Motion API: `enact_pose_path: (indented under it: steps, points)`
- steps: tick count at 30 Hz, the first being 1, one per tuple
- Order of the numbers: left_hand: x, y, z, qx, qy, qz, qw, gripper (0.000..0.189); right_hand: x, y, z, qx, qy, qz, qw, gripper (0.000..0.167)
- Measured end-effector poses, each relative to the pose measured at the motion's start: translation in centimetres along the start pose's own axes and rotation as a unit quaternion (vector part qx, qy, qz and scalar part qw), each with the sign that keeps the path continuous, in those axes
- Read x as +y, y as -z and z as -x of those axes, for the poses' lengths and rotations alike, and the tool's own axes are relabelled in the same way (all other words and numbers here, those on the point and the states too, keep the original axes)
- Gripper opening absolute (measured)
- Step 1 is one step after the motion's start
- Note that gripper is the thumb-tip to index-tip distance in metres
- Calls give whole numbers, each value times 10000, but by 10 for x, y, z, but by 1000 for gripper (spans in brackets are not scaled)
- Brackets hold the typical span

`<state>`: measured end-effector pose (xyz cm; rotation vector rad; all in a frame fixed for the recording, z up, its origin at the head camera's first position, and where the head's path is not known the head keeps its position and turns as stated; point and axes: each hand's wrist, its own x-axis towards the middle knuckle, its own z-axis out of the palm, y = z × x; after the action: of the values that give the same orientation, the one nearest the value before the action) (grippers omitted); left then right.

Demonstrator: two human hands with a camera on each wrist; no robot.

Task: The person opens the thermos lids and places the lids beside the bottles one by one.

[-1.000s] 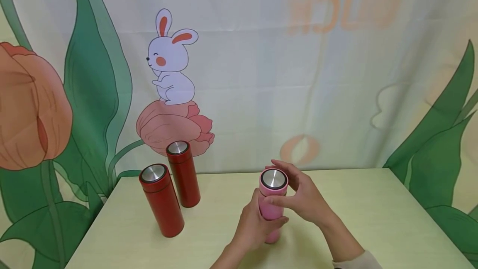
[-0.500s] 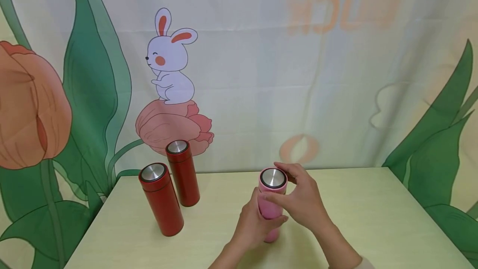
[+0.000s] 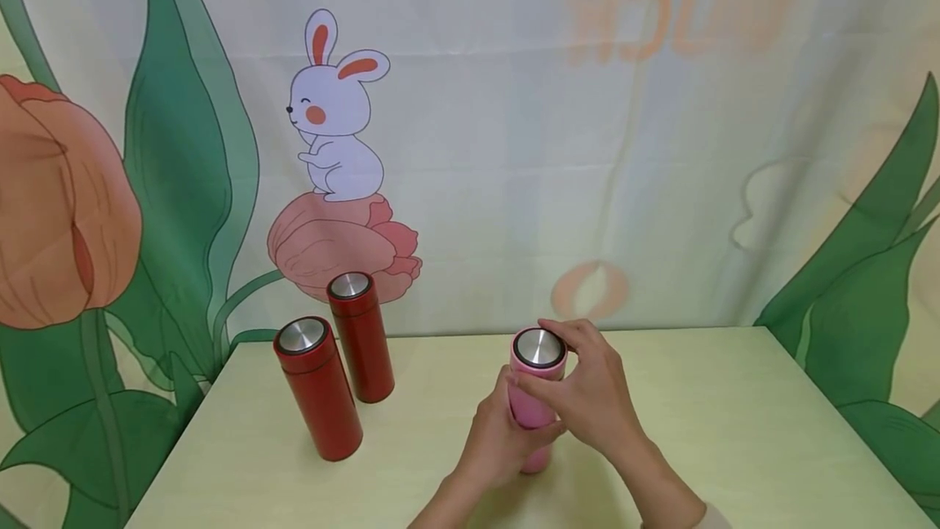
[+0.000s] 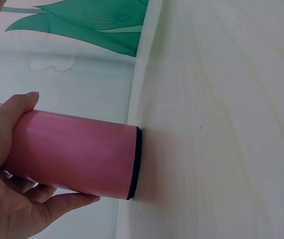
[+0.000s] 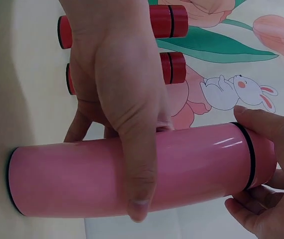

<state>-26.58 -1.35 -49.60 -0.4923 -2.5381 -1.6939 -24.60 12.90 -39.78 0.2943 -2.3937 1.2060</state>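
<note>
A pink thermos flask (image 3: pixel 532 410) with a black band and a silver-topped lid (image 3: pixel 539 348) stands upright at the front middle of the table in the head view. My left hand (image 3: pixel 494 436) grips its body, the thumb laid across the front. Around the lid are the thumb and fingers of my right hand (image 3: pixel 596 392), also visible in the right wrist view, where the lid (image 5: pixel 261 157) is pinched and fitted on the flask. The flask's black base (image 4: pixel 136 163) is close to the tabletop in the left wrist view; whether it touches, I cannot tell.
Two red thermos flasks with silver-topped lids, a nearer one (image 3: pixel 323 398) and a farther one (image 3: pixel 363 345), stand to the left on the pale table (image 3: pixel 433 382). Behind the table hangs a curtain (image 3: pixel 485 186) printed with a rabbit, tulips and leaves.
My right hand has turned about the lid: its thumb has slid left across the front, and its fingers have drawn back to the right. The left hand and the flask stay in place.
</note>
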Motion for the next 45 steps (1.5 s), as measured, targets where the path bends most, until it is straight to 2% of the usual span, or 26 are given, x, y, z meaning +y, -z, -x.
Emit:
enact_pose_path:
  steps: [8,19,25,32,40,43,45]
  points:
    - [0,1,-2,-68,-25,119,9999,73,2,10,-6,-531,108,-273,9982,72]
    - [3,1,-3,-91,73,152,9998,74,6,23,-19,-1378,60,-770,9874,71]
    - [4,0,-4,-88,87,102,9999,74,10,30,-26,-1874,-78,-1086,9762,71]
    - [5,0,-4,-108,84,98,9999,77,15,36,-35,-2419,5,-1466,9592,71]
    - [3,0,-3,-91,107,92,9999,77,18,35,-37,-2663,-120,-1754,9477,72]
    - [1,0,-2,-79,107,80,9999,77,18,34,-36,-2655,-157,-1751,9480,71]
    - [0,0,-1,-71,125,81,9999,77,17,33,-36,-2614,-132,-1604,9517,71]
